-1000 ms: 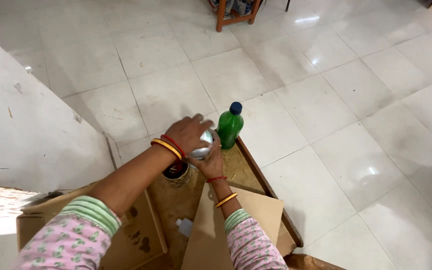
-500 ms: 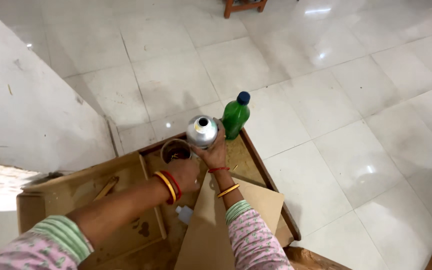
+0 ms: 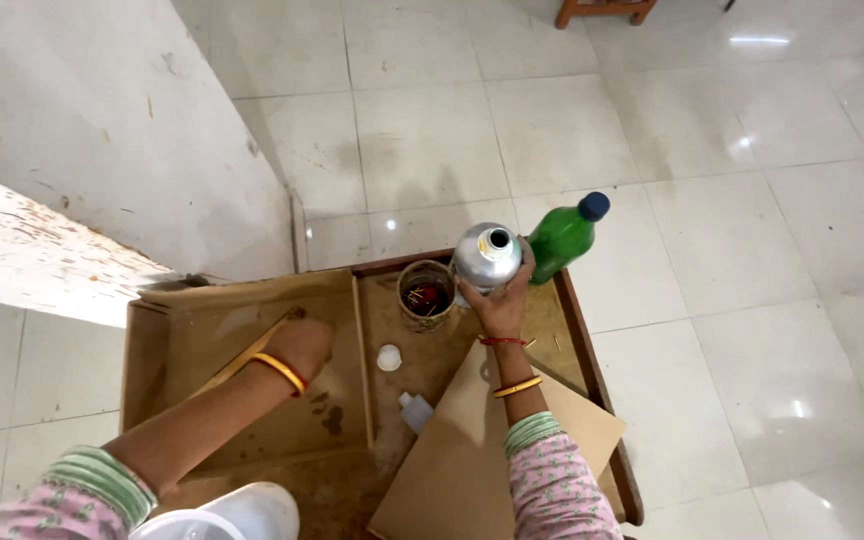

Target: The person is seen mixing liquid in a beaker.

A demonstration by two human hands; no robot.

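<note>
1. My left hand (image 3: 302, 345) is down in the left compartment of the wooden tray (image 3: 252, 292), curled shut over the end of a thin wooden stick (image 3: 242, 358). I think the grip has the stick pinched, though the fingers hide the contact.
2. Toward the middle, a small round tin (image 3: 425, 294) with dark bits inside stands in the tray's right compartment. A white cap (image 3: 389, 357) and a small pale bottle (image 3: 414, 411) lie below it on the tray floor.
3. My right hand (image 3: 500, 305) holds the silver metal bottle (image 3: 486, 256) upright from beneath, grip closed round its body. The mouth is open and faces up, just beside the tin.
4. The step in hand looks like steadying the open bottle while the other hand fetches the stick. Next calls for keeping the bottle level over the tray.
5. A green bottle (image 3: 560, 238) with a blue cap stands at the tray's far right corner, and a cardboard sheet (image 3: 472, 450) leans under my right forearm.
6. The desk sits on a glossy pale tile floor (image 3: 732, 250), with a scuffed white wall (image 3: 82, 150) on the left.
</note>
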